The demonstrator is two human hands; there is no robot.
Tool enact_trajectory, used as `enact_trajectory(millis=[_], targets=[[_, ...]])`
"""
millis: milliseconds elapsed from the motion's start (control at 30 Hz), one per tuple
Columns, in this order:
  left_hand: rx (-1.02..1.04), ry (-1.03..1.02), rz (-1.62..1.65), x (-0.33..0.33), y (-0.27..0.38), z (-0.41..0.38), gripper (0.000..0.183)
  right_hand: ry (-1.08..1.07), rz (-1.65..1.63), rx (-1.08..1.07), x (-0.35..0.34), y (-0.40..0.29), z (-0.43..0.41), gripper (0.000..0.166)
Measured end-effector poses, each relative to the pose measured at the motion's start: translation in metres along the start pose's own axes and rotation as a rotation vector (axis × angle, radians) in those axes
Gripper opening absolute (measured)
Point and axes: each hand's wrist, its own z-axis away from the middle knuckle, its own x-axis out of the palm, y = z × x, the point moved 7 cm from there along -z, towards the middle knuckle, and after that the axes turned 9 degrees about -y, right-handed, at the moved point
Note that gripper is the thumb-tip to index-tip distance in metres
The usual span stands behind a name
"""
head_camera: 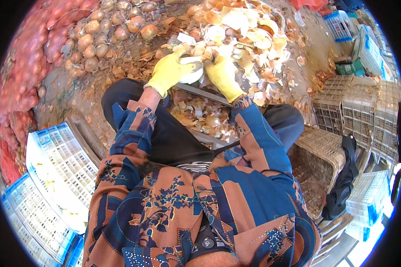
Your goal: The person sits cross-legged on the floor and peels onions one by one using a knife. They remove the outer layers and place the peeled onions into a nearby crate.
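Note:
A yellow work glove, soiled at the tips, covers my left hand (172, 70). Its thumb lies across a pale peeled onion (192, 77), which it grips over a heap of onion skins (264, 40). My right hand (222, 76), gloved the same way, is close against the onion's right side with its fingers bent. Its fingertips are dark and partly hidden, so I cannot tell what they pinch. Below both hands a metal bar (204, 94) runs between my knees, with more loose skins (210, 116) beneath it.
Unpeeled onions (90, 43) lie at upper left beside red mesh sacks (26, 66). A white crate (63, 160) holding pale onions stands at my left. Brown crates (357, 103) and a dark cloth (342, 180) are at my right; blue-and-white crates (371, 50) stand farther off.

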Motion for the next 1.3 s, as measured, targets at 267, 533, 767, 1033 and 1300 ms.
enact_trajectory(millis=[267, 533, 767, 1033, 1300], targets=[[0.057, -0.124, 0.655, 0.012, -0.021, 0.004, 0.05, -0.07, 0.258, 0.09, 0.005, 0.024, -0.017, 0.028], [-0.159, -0.04, 1.231, 0.014, -0.024, 0.02, 0.056, -0.181, -0.805, 0.313, -0.041, -0.018, 0.018, 0.017], [0.082, -0.09, 1.516, 0.001, 0.003, 0.022, 0.056, 0.017, -0.878, 0.226, -0.099, -0.034, 0.023, 0.017], [0.003, 0.094, 1.567, -0.004, -0.011, 0.019, 0.055, 0.332, -0.868, -0.063, -0.172, -0.096, 0.036, 0.014], [0.188, -0.075, 1.543, -0.008, 0.006, 0.02, 0.065, -0.154, -0.396, 0.144, -0.104, -0.043, 0.0, 0.028]])
